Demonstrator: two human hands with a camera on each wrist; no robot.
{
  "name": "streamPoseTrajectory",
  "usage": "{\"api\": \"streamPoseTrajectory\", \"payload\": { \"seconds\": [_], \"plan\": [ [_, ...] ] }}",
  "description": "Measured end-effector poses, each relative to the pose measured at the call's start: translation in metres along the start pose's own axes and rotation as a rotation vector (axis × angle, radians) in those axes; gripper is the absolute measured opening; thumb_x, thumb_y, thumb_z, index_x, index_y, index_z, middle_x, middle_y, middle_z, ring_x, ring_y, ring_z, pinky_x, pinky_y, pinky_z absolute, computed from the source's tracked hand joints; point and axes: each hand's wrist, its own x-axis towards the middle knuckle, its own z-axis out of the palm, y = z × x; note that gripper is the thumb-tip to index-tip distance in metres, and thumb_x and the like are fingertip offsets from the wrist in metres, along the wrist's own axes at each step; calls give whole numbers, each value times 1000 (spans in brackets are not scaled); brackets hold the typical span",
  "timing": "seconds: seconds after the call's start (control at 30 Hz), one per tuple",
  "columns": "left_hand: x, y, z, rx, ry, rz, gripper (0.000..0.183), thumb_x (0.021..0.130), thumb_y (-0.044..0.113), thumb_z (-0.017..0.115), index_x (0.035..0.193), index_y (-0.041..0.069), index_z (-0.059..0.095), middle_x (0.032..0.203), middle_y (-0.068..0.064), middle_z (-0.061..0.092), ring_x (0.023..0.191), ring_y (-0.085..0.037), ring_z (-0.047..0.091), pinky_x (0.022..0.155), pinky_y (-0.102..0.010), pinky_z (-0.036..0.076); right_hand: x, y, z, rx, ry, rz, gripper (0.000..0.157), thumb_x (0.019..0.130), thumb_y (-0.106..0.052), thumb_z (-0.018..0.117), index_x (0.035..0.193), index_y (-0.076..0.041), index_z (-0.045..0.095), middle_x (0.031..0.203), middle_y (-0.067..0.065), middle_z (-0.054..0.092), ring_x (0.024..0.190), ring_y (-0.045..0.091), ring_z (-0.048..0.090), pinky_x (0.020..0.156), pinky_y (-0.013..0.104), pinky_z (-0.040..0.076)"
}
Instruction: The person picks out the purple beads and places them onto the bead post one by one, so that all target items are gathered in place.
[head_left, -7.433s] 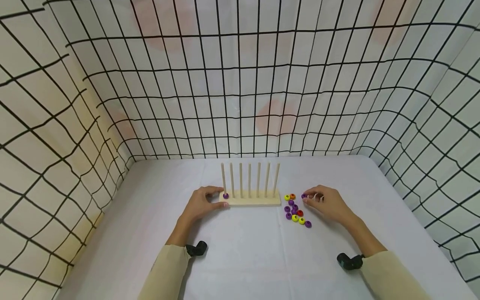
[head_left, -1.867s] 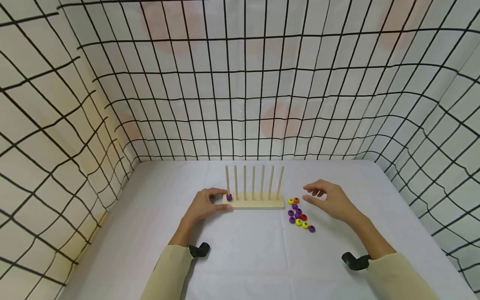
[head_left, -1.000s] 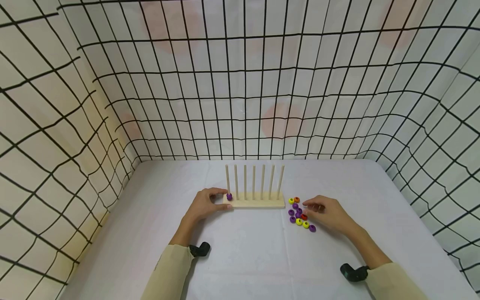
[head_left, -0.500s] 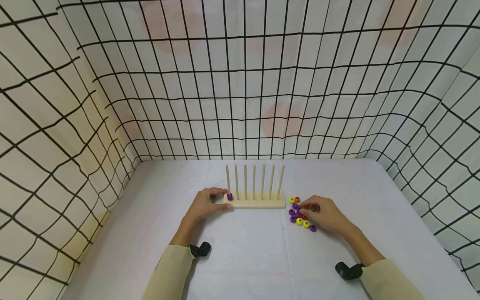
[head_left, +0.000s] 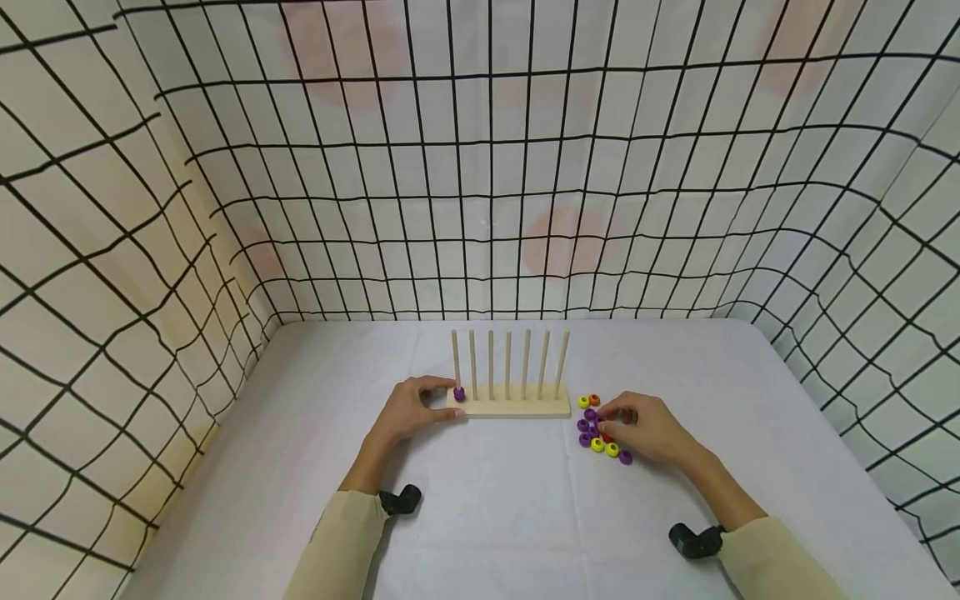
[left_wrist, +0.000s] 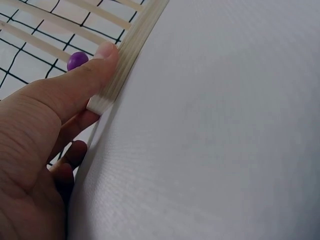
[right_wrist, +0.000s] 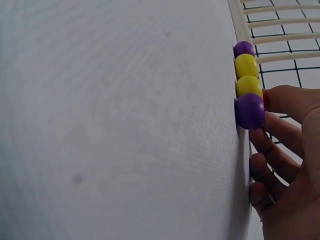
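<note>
My left hand (head_left: 410, 409) grips the left end of a pale wooden peg board (head_left: 517, 407), thumb along its front edge and forefinger behind. Several upright pegs rise from the board. At the foot of its leftmost peg is purple beading (head_left: 459, 394); in the left wrist view a purple bead (left_wrist: 77, 61) shows above my thumb. To the board's right, my right hand (head_left: 647, 427) reaches into a loose group of beads and pinches a purple bead (head_left: 598, 422) between thumb and forefinger. A red bead (head_left: 607, 437) is partly covered by the thumb. In the right wrist view, nearer beads hide the fingertips.
Yellow (head_left: 583, 402) and orange (head_left: 594, 400) beads lie behind the purple ones. Two more yellow beads and a purple bead (head_left: 626, 457) lie in front. A white cloth (head_left: 495, 517) covers the table. Black grid netting (head_left: 491, 196) surrounds the back and sides.
Earlier my right hand held a purple bead apart from the group; the purple on the leftmost peg now looks taller. The right hand came down into the group, nudging beads. My left hand stays.
</note>
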Motion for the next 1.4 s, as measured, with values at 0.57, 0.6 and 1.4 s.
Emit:
{"api": "streamPoseTrajectory", "payload": {
  "seconds": [0.57,0.6,1.4],
  "plan": [
    [-2,2,0,12,9,21,55,75,45,92,124,27,76,133,0,71,122,-24,63,104,-47,50,1,3,-6,4,4,13,19,95,-31,75,109,-19,76,92,-4,65,85,17,54,72,26,46],
    [-2,2,-1,12,7,19,55,75,45,92,124,27,76,133,0,71,121,-24,63,104,-46,50,1,3,-8,5,2,13,19,95,-31,75,109,-19,75,92,-5,65,85,17,54,73,26,47],
    [-3,2,-2,6,10,12,55,74,43,93,124,26,76,131,1,72,114,-20,64,101,-44,51,16,-47,-65,-1,105,-127,25,98,-34,72,115,-16,76,103,-2,73,93,18,56,76,25,49]
  ]
}}
